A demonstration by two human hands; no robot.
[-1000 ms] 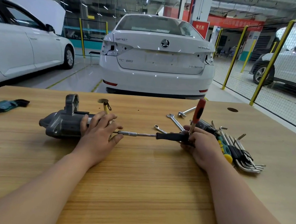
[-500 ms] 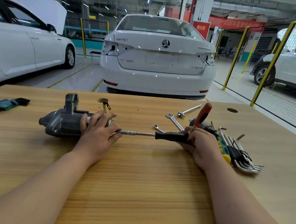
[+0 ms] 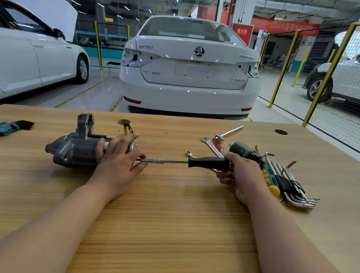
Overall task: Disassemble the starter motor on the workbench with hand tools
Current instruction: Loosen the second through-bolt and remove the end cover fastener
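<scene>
The grey starter motor [image 3: 72,148] lies on its side on the wooden workbench [image 3: 167,212], left of centre. My left hand [image 3: 117,159] is pressed over its right end and holds it down. My right hand [image 3: 243,175] grips the black handle of a socket driver [image 3: 207,162]. The driver's thin steel shaft runs level to the left and meets the motor's end under my left fingers; the fastener there is hidden. A red-handled tool [image 3: 218,142] lies flat just behind the driver handle.
A fan of hex keys [image 3: 294,191] and a green-yellow screwdriver [image 3: 269,180] lie right of my right hand, a black cylinder [image 3: 241,150] and spanners [image 3: 209,143] behind it. Another hex key set [image 3: 4,128] lies far left. A white car [image 3: 189,71] stands beyond the bench.
The red-handled tool that stood upright by my right hand has tipped to the right and down onto the bench. Both hands keep their grips.
</scene>
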